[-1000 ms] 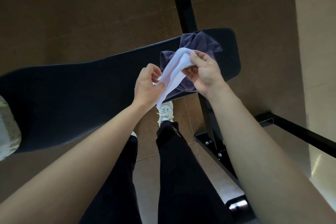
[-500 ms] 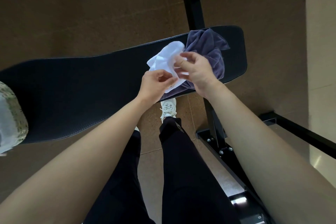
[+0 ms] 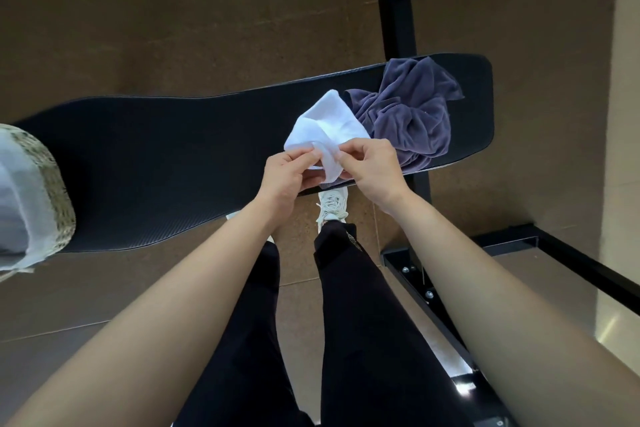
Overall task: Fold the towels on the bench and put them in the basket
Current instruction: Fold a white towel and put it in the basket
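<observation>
A small white towel [image 3: 327, 128] is bunched above the near edge of the black padded bench [image 3: 166, 163]. My left hand [image 3: 287, 177] pinches its lower left edge and my right hand [image 3: 372, 166] pinches its lower right edge, fingertips almost meeting. A crumpled purple-grey towel [image 3: 412, 114] lies on the bench's right end, just behind the white one. A woven basket [image 3: 52, 191] with a white cloth liner stands at the bench's left end, cut off by the frame edge.
A black metal frame post [image 3: 394, 0] runs away behind the bench, and a black base bar [image 3: 568, 260] with bolts lies on the floor at right. My legs and a white shoe [image 3: 331, 204] stand close to the bench. Brown tiled floor surrounds it.
The white towel went from a stretched strip between my hands to a bunched shape. Both hands came together at its lower edge. The view shifted, showing more of the basket.
</observation>
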Available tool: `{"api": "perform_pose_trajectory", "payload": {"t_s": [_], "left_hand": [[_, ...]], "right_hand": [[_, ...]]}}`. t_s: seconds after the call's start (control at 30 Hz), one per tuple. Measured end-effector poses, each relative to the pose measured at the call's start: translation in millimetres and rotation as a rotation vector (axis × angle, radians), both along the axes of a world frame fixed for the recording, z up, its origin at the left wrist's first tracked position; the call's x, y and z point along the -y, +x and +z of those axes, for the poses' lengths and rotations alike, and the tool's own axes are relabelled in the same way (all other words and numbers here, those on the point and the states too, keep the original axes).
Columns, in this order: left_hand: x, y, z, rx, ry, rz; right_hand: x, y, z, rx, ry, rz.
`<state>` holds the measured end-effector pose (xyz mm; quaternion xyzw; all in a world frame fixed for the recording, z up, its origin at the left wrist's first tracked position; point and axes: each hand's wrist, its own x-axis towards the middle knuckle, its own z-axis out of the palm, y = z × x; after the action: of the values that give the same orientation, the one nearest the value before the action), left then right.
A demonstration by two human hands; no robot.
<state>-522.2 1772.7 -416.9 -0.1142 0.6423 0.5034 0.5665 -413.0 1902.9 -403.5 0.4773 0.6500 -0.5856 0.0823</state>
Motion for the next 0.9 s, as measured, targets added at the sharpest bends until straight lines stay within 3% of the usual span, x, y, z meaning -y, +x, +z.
{"api": "perform_pose_trajectory", "payload": {"t_s": [0.1,0.27,0.33,0.43,0.6,0.77,0.9], "left_hand": [[7.8,-15.5,-0.1,-0.060,-0.074,0.057],[30.2,-57.0,5.9,-0.083,-0.176,0.266],[39.5,-76.7,11.8,-0.137,-0.189,0.314],[56.9,-107.2,16.0,-0.254,-0.205,0.272],[86.7,-158.3,41.4,-0.564,-0.261,-0.010],[131.1,-219.4,83.9,-0.757,-0.382,-0.592],[149.3,-251.9,105.6,-0.871,-0.487,-0.678]], "right_hand": [[3.4,-12.5,5.5,0.026,-0.082,-0.162],[-1.2,-34.6,18.8,0.026,-0.428,-0.623],[-3.1,-42.3,24.0,0.033,-0.432,-0.666],[-1.2,-56.0,27.4,0.074,-0.306,-0.543],[-6.8,-77.0,36.1,0.031,0.006,-0.022],[-21.4,-94.5,39.3,0.183,0.308,0.521],[-31.9,-114.4,51.3,0.196,0.483,0.552]]}}
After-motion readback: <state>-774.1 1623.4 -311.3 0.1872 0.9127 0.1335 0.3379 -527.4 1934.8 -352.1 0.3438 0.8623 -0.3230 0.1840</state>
